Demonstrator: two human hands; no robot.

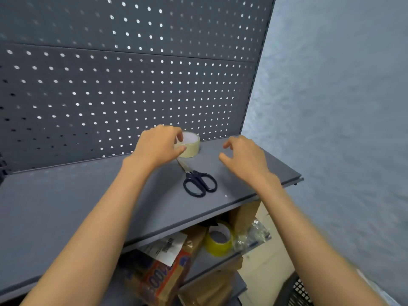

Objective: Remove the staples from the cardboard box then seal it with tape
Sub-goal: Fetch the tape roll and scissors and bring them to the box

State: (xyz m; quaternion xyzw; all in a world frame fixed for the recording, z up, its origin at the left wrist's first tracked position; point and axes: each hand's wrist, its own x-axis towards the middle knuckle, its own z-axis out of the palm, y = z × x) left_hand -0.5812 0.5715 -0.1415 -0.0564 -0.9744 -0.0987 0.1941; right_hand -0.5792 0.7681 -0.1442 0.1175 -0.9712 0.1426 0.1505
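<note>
A roll of beige tape (191, 146) stands on the grey shelf (66, 195) close to the pegboard back. My left hand (157, 145) grips the roll, thumb at its front and fingers curled over its rim. Black-handled scissors (197, 181) lie shut on the shelf just in front of the roll. My right hand (242, 157) hovers to the right of the scissors with loosely curled fingers, holding nothing. No cardboard box with staples shows.
A grey pegboard (132, 74) backs the shelf; a blue wall (331, 107) stands to the right. On the lower shelf sit a yellow tape roll (218, 239), brown paper packages (163, 277) and a clear plastic bag (254, 235). A black mesh basket (298, 292) is at bottom right.
</note>
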